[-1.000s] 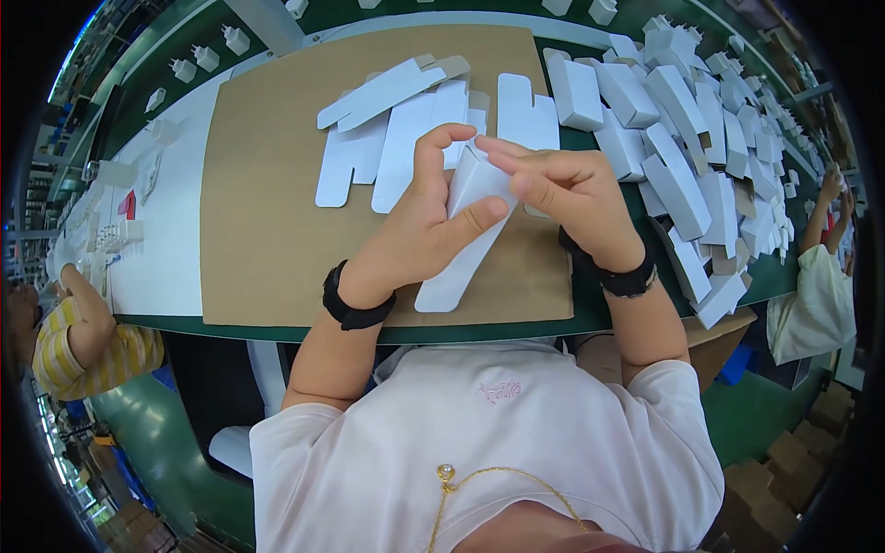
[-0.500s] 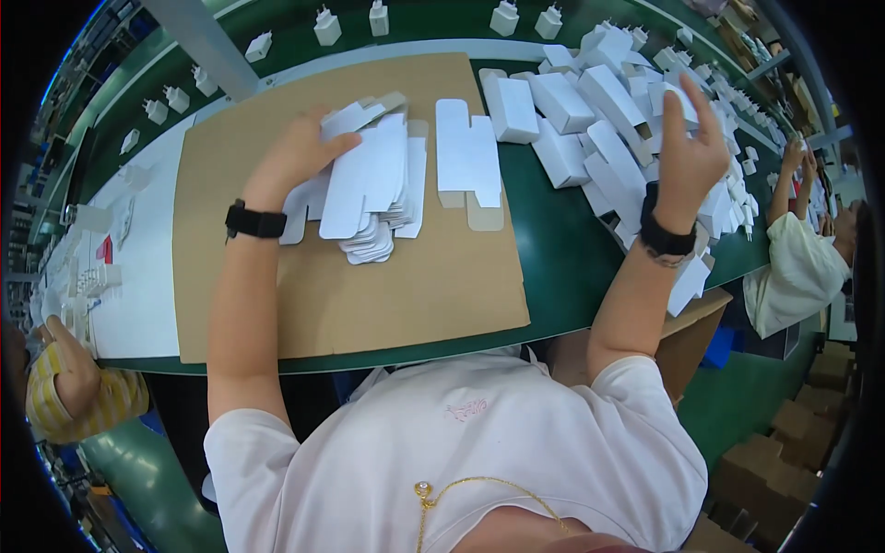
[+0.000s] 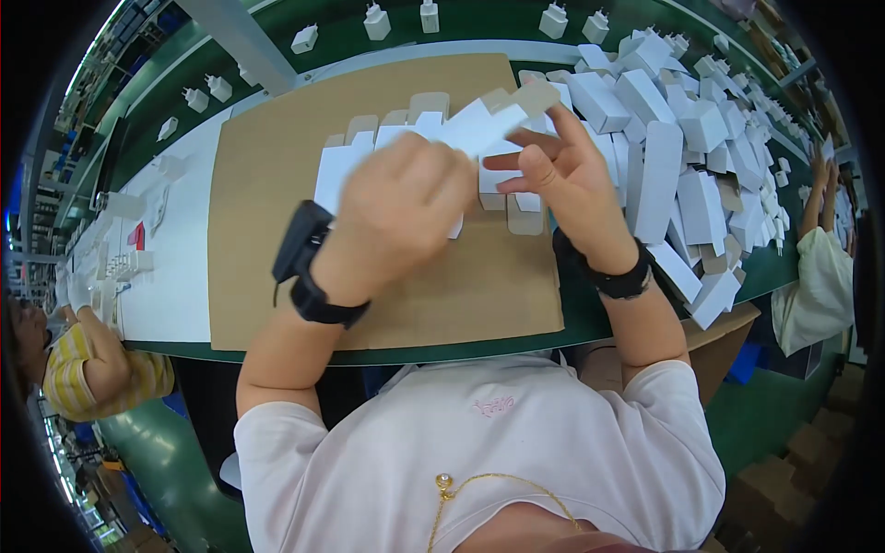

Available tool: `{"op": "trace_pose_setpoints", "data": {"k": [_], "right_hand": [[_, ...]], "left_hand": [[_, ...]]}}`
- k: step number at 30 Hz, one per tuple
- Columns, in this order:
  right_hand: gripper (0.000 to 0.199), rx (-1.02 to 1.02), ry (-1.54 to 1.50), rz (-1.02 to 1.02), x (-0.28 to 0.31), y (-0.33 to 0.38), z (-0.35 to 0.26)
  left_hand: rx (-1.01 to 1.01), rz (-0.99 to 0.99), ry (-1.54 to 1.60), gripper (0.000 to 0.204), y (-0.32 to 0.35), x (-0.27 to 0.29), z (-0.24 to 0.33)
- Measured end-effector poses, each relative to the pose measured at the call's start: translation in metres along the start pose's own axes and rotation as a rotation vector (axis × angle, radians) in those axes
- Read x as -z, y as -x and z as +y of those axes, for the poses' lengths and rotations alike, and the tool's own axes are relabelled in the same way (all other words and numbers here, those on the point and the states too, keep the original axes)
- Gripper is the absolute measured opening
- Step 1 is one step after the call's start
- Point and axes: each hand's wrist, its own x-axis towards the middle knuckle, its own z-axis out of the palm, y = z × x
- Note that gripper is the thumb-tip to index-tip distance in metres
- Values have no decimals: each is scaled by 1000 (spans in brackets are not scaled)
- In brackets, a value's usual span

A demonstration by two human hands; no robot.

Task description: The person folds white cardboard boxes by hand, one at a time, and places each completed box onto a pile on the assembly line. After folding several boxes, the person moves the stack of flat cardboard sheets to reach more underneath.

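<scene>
A white folding carton (image 3: 481,127) with tan inner flaps is held up over the cardboard sheet, tilted up to the right. My left hand (image 3: 401,207), blurred by motion, is closed round its lower left end. My right hand (image 3: 576,175) is at the carton's upper right end with fingers spread, its fingertips near the flaps; whether they touch is not clear. Behind my left hand, flat white carton blanks (image 3: 330,175) lie on the cardboard sheet, partly hidden. Another flat blank (image 3: 525,221) lies partly under the raised carton and my right hand.
The brown cardboard sheet (image 3: 461,304) covers part of the green table. A heap of formed white boxes (image 3: 654,175) stands at the right. White plug adapters (image 3: 376,22) line the far side. A person in yellow stripes (image 3: 101,369) sits left; another person's pale sleeve (image 3: 811,286) shows right.
My left hand has moved right from the stack, bringing a carton up. My right hand has come left from above the box heap to meet it. The view has shifted slightly.
</scene>
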Motion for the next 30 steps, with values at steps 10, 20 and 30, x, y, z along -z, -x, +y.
{"op": "trace_pose_setpoints", "data": {"k": [10,20,30], "right_hand": [[60,78,29,-3,-4,-9,5],[35,542,698,110,-29,-2,33],[37,584,601,-12,-9,7,5]], "left_hand": [[1089,-121,888,43,26,-12,15],[726,-235,406,18,34,-1,25],[798,-422,1018,56,60,-9,16]]}}
